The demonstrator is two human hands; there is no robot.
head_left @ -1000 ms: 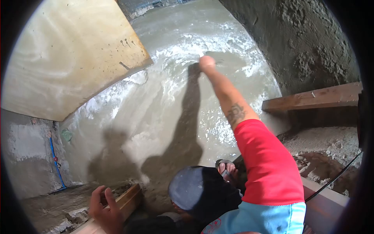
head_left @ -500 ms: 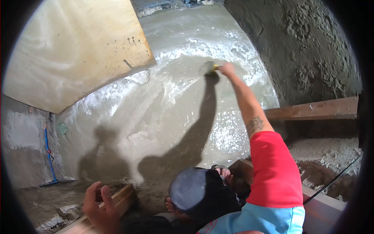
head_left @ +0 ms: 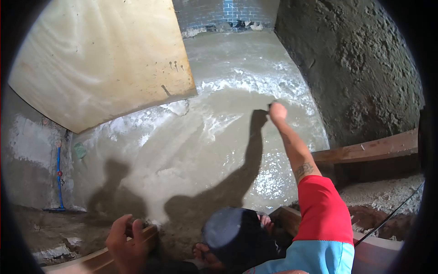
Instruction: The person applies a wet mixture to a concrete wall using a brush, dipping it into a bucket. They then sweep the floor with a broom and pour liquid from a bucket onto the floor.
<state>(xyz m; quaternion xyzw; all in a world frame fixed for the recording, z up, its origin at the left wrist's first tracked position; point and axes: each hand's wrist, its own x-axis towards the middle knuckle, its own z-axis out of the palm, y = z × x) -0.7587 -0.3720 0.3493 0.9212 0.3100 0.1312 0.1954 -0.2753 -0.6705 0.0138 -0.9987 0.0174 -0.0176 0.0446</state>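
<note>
One hand is mine to report, the left hand [head_left: 126, 242], raised over the near edge of the floor [head_left: 205, 160], toward its left corner; my right hand is out of view. The fingers curl loosely with the thumb standing off, and I see nothing between them. The beam [head_left: 93, 263] passes behind it; whether they touch I can't tell from here. I judge the hand is held high for balance, or to stay off the wet surface.

Just right of it, a co-worker is low at the same edge, cap [head_left: 222, 229] seen from above, toes [head_left: 265, 221] just beyond. From the red sleeve [head_left: 324, 212] a bare arm [head_left: 292, 144] stretches toward the floor's right edge, a posture that suits reaching far without stepping out. That co-worker's hand [head_left: 277, 112] is closed, a dark bit at its fingers, too little showing to name.

Farther out, the plank [head_left: 369, 148] starts by the floor's right edge, below the rough wall [head_left: 351, 77], perhaps as a border. The board [head_left: 105, 59] hides the far-left corner; its support I can't see. The blue pipe [head_left: 59, 187] runs upright beside the left edge, probably to keep clear.
</note>
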